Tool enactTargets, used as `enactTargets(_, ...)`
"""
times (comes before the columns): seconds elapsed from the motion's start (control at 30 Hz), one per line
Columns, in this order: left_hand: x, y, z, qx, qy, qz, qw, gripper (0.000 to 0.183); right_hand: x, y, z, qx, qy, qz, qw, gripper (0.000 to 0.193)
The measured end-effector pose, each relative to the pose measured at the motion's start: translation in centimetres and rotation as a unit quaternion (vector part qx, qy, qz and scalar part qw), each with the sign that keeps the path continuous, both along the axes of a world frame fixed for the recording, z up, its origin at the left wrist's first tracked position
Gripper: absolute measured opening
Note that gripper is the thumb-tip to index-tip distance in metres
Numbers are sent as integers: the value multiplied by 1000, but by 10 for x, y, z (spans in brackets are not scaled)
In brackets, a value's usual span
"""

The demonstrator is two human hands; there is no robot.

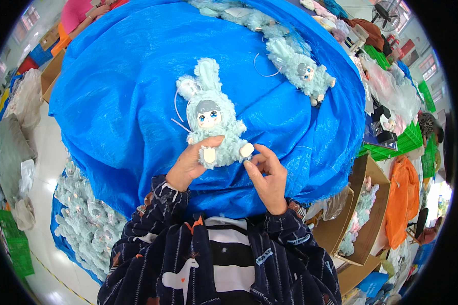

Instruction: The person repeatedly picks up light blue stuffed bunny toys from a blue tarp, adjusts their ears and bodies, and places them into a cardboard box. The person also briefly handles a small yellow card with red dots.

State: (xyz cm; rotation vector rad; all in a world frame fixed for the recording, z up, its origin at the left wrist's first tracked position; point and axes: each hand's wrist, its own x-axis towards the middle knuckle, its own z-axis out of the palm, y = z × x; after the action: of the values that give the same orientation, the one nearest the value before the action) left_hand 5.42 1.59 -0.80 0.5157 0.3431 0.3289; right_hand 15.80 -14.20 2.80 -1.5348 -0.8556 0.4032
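Note:
A mint-green plush bunny doll (216,119) with long ears, a grey fringe and blue eyes lies face up on the blue tarp (122,76). My left hand (191,160) is closed around its lower body, thumb across the belly beside one cream foot. At the other foot is my right hand (267,179), its thumb and forefinger apart and the rest curled. Whether those fingertips touch the foot, I cannot tell. A thin pale loop sticks out left of the doll's head. Up and to the right lies a similar plush doll (303,71), also with a loop.
More mint plush pieces (239,18) line the tarp's far edge. A heap of mint plush (89,218) sits low on the left. Right of me stand an open cardboard box (381,203) and green crates (409,142). At the far left, a person in pink (76,18) is partly visible.

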Motion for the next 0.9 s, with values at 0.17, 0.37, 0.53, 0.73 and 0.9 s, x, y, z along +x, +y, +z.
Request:
enactTargets(0.17, 11, 3, 18, 61, -7, -39, 997, 36, 2, 13, -10, 8, 35, 29, 999, 31)
enactTargets(0.37, 13, 11, 12, 40, -19, -58, 997, 34, 11, 18, -7, 22, 199, 106, 974, 35)
enactTargets(0.53, 16, 12, 17, 41, 2, -70, 997, 36, 10, 23, 0, 54, 199, 128, 970, 38)
enactTargets(0.73, 18, 9, 23, 31, -17, -81, 996, 36, 12, 25, -2, 44, 147, 111, 982, 35)
enactTargets(0.9, 18, 4, 26, 30, -12, -98, 995, 38, 14, 23, 0, 38, 127, 101, 986, 26)
